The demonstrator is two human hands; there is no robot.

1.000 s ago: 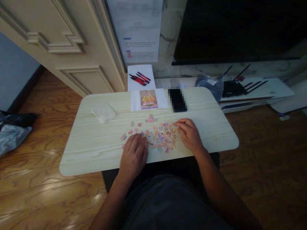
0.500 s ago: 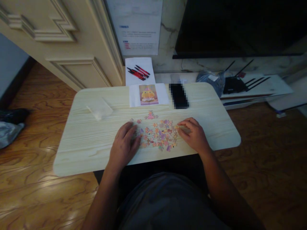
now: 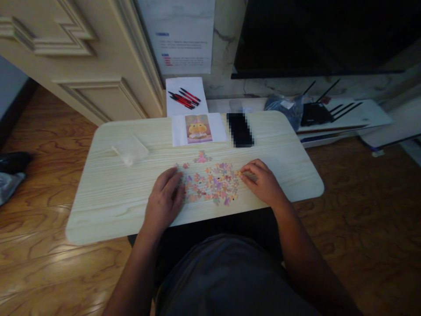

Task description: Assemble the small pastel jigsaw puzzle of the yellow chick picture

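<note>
Left hand (image 3: 163, 197) has slid left, flat and open, right hand (image 3: 263, 183) curled over puzzle pieces (image 3: 212, 183) on pale table (image 3: 108, 193).

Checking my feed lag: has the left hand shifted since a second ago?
Yes. The left hand slid leftward, from the pastel jigsaw pieces to their left edge, judged against the duck reference picture.

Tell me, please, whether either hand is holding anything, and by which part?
Neither visibly grips anything: the left hand lies flat at the left edge of the loose puzzle pieces, and the right hand rests fingertips on their right edge.
</note>
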